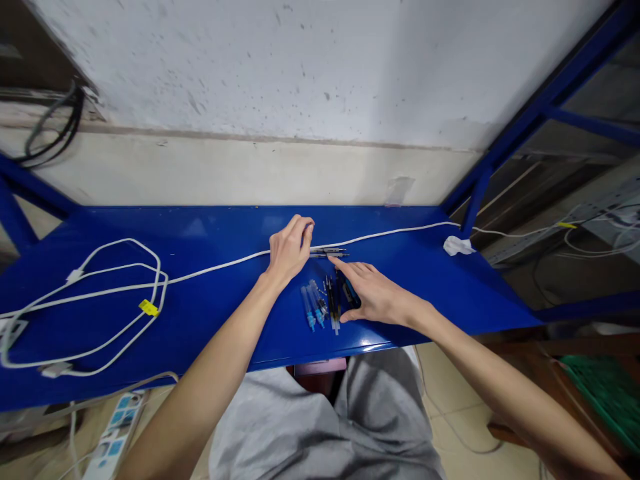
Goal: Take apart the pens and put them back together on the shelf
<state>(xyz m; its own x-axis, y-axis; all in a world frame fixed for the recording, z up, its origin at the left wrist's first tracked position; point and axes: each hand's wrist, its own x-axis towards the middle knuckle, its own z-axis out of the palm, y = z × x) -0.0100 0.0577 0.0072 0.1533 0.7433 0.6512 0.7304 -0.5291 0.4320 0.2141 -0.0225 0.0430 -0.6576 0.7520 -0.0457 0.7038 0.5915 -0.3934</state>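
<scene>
My left hand (291,245) is closed, fingers curled toward the thumb, just above the white cable; whatever may be in them is hidden. Beside it lie a couple of assembled pens (330,252), side by side and pointing right. My right hand (375,291) has its thumb and index finger spread apart, the index fingertip at these pens. Under that hand are dark pen parts (350,293), partly covered by it. Thin ink refills (333,303) lie to its left. Farther left are clear pen barrels with blue ends (311,308), with small springs or metal bits near them.
Across the blue table (215,313) runs a white cable (220,265), looped at the left with a yellow tag (149,307). A crumpled white tissue (459,246) lies at the right. Blue frame posts (480,187) stand at both ends, and a power strip (114,433) is below left.
</scene>
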